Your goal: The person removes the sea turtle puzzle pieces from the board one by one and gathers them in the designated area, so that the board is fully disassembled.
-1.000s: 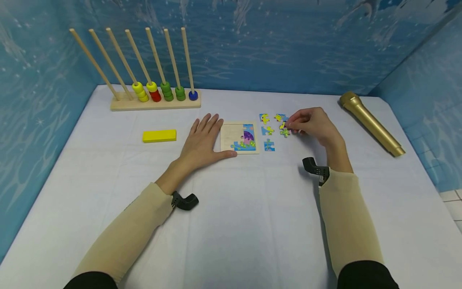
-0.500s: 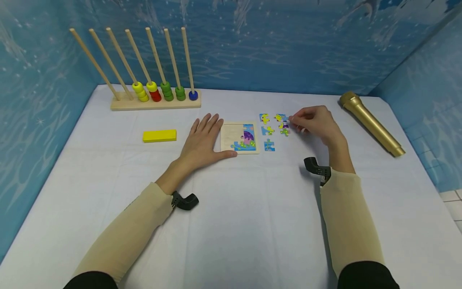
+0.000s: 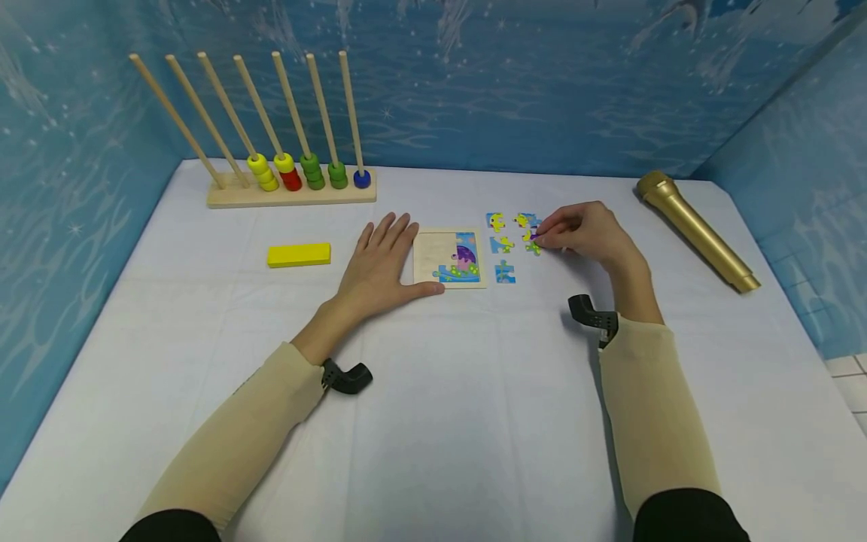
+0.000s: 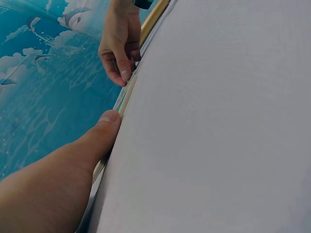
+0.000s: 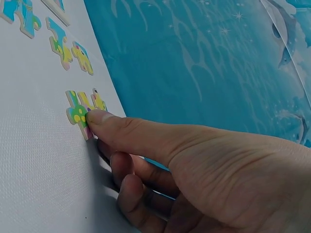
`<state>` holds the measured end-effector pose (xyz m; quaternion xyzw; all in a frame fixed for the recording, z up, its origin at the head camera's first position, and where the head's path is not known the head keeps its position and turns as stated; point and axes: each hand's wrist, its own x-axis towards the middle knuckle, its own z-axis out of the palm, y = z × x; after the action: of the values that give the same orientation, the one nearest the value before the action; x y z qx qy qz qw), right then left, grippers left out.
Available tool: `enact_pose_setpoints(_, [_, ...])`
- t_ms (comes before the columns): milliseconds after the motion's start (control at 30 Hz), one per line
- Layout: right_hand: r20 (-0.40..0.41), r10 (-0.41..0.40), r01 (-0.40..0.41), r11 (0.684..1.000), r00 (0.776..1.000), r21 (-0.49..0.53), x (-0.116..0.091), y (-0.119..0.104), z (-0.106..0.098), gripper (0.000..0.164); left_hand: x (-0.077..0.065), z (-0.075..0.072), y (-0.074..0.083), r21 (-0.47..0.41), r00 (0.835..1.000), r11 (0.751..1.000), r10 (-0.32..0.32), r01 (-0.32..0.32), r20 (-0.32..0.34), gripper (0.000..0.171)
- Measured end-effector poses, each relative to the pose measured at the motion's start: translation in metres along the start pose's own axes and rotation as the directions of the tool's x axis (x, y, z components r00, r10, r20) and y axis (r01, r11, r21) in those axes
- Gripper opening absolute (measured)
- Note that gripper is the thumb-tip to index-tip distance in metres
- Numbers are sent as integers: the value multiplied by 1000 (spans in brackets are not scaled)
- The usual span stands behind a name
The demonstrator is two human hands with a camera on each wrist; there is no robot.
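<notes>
My left hand [image 3: 381, 260] lies with fingers spread at the left edge of a small wooden puzzle board [image 3: 433, 260], its thumb on the lower rim. Fitted pieces on the board's right and lower side show a purple, pink, blue and green picture. To the right of the board, my right hand [image 3: 589, 233] pinches a puzzle piece [image 3: 533, 235] with purple on it between thumb and forefinger, low among the loose pieces. In the right wrist view, the thumb tip covers part of it, beside a green, yellow-spotted piece [image 5: 77, 112]. The other fingers curl loosely underneath.
Loose puzzle pieces [image 3: 504, 273] lie between the board and my right hand. A bead abacus [image 3: 291, 197] with upright pegs stands at the back left, a yellow block [image 3: 299, 255] in front of it. A gold microphone [image 3: 698, 232] lies at the right. Blue walls [image 3: 433, 90] enclose the table.
My right hand drew back slightly to the right, uncovering the purple piece, then returned left and down onto it. The left hand and the board stayed in place.
</notes>
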<state>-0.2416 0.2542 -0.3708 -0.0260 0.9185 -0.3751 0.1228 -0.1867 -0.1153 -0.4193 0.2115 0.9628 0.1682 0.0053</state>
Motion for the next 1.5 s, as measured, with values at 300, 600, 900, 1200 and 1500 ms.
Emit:
enact_pose_setpoints(300, [-12, 2, -2, 1000, 1000, -19, 1, 2, 0, 30, 1, 0, -1, 0, 1000, 1000, 4, -4, 0, 112])
enact_pose_setpoints(600, [-277, -23, 61, 990, 961, 128, -3, 0, 9, 33, 0, 3, -3, 2, 1000, 1000, 6, -6, -12, 113])
enact_pose_setpoints(900, [-339, -83, 170, 956, 937, 237, -8, -5, 36, 34, -3, 4, -5, 2, 1000, 1000, 9, -9, -24, 114])
enact_pose_setpoints(1200, [-310, -164, 233, 951, 936, 201, -36, -21, 74, 29, 6, 11, 4, 0, 999, 999, 35, -35, -12, 114])
enact_pose_setpoints(1500, [-208, -319, 356, 919, 925, 171, -37, -56, 120, 21, 2, 8, -1, 22, 1000, 1000, 6, -5, -27, 114])
